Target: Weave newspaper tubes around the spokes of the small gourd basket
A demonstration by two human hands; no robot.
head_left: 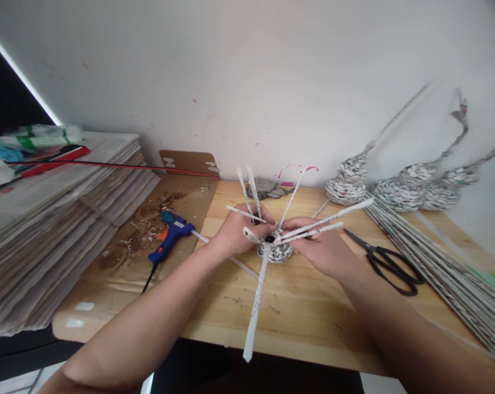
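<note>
A small round basket woven from rolled newspaper [275, 254] sits on the wooden table in front of me. Several paper tubes [258, 298] stick out from its top in all directions, and a dark opening shows in the middle. My left hand [243, 227] is closed on the basket's left side, its fingers near the rim among the upright tubes. From the right, my right hand [309, 238] grips the basket's side and rim, with two tubes passing over its fingers. The fingertips of both hands are partly hidden by the tubes and the weave.
Black scissors [389, 262] lie right of my hand, beside a bundle of long paper tubes [440, 279]. Several woven gourd-like pieces [346, 186] stand against the wall. Left are a blue glue gun [169, 238] on stained cardboard [120, 284] and stacked newspapers [67, 230]. A grey rag [268, 190] lies behind.
</note>
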